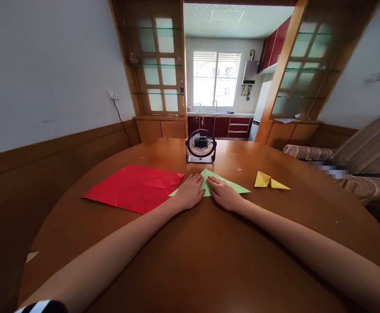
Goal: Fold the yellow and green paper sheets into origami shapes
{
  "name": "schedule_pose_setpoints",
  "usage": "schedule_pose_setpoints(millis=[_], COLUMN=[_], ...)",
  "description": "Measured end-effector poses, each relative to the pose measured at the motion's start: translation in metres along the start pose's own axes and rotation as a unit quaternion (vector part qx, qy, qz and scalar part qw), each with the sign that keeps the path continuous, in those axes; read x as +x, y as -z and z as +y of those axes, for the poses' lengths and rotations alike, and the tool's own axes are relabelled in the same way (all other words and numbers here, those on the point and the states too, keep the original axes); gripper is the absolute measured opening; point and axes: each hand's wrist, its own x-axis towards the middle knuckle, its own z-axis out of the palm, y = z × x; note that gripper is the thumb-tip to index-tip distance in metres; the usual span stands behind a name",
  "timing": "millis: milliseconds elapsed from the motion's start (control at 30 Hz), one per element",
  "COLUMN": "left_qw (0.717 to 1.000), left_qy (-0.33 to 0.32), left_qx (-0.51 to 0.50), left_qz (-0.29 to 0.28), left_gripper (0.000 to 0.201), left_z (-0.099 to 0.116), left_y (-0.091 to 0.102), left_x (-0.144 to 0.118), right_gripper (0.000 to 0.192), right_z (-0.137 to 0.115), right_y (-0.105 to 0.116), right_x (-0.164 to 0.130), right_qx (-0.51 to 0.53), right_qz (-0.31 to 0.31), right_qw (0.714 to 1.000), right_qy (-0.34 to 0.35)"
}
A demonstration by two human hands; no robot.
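Observation:
A green paper (232,186) folded into a triangle lies flat on the round wooden table (209,261). My left hand (190,192) rests palm down on its left half, fingers spread slightly. My right hand (223,193) presses flat on its right half, fingers pointing toward the top corner. Neither hand grips anything. A large creased red paper sheet (134,187) lies to the left, partly under the green triangle's left tip. A small folded yellow paper shape (270,181) sits to the right of my right hand.
A small purple desk fan (201,146) stands just behind the green paper. A striped sofa (366,152) is at the right. Wood-panelled wall runs along the left, with a kitchen doorway beyond the table.

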Motion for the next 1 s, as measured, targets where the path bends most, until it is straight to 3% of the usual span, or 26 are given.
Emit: schedule_pose_setpoints(millis=[300,433,667,1000], left_qw=[0.999,0.997,0.998,0.997], left_qy=[-0.01,-0.009,-0.018,-0.009], left_qx=[-0.032,-0.035,-0.03,-0.037], left_qz=[-0.041,-0.062,-0.057,-0.064], left_gripper=[0.066,0.075,0.073,0.074], left_z=[-0.009,-0.009,-0.014,-0.01], left_y=[-0.021,-0.018,-0.023,-0.019], left_x=[0.004,0.004,0.005,0.004], right_gripper=[0.06,0.066,0.075,0.074], right_z=[0.012,0.015,0.033,0.06], right_y=[-0.016,-0.013,-0.009,0.008], right_x=[-0.001,-0.002,-0.015,-0.045], right_qx=[0.008,0.0,0.011,0.018], right_qz=[-0.053,-0.075,-0.081,-0.092], right_qw=[0.998,0.997,0.996,0.995], right_qy=[-0.017,-0.021,-0.02,-0.034])
